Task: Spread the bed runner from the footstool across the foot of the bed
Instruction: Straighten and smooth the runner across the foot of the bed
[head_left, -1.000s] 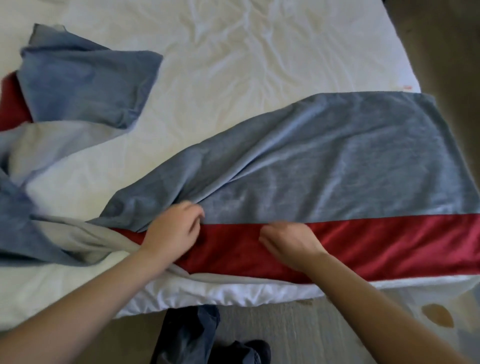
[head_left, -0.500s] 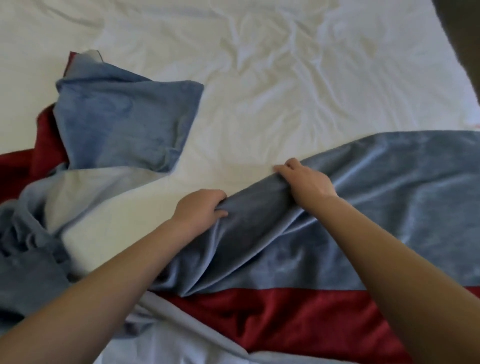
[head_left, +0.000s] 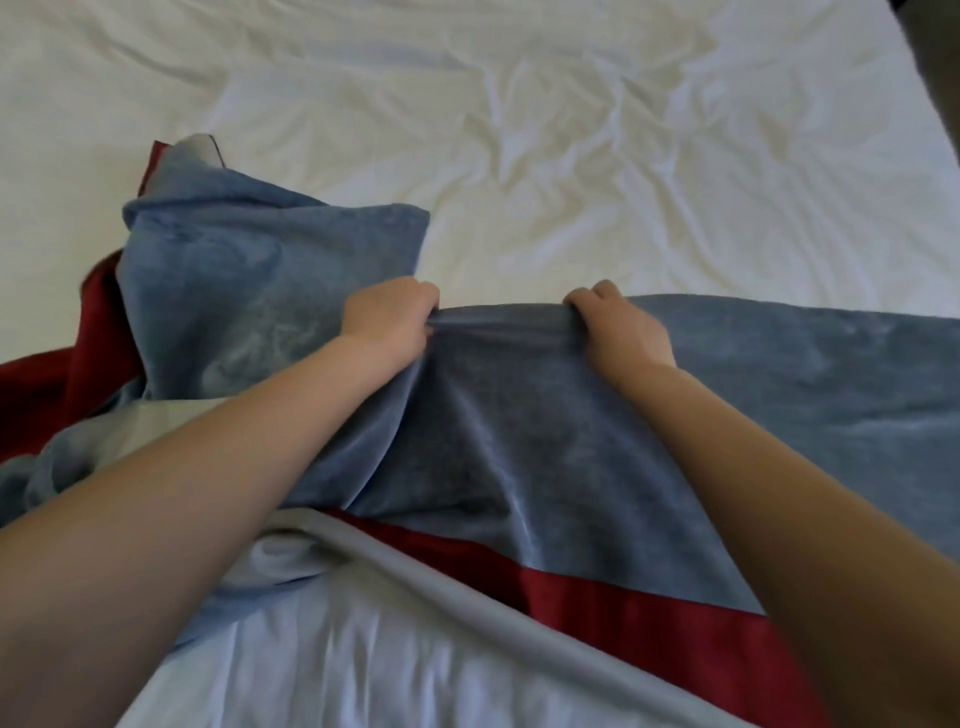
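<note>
Gripping the far blue edge of the bed runner (head_left: 519, 426), our left hand (head_left: 387, 317) and right hand (head_left: 618, 325) curl their fingers (head_left: 418, 293) over it, close together. It lies across the near part of the bed (head_left: 571, 130), flat on our right and heaped on our left. Cloth hides our fingertips, and the frame cuts off the runner's right end.

The left forearm (head_left: 208, 467) and right forearm (head_left: 753, 467) are shown bare down to the frame's edge. The left hand (head_left: 387, 325) and right hand (head_left: 621, 327) are likewise uncovered.
</note>
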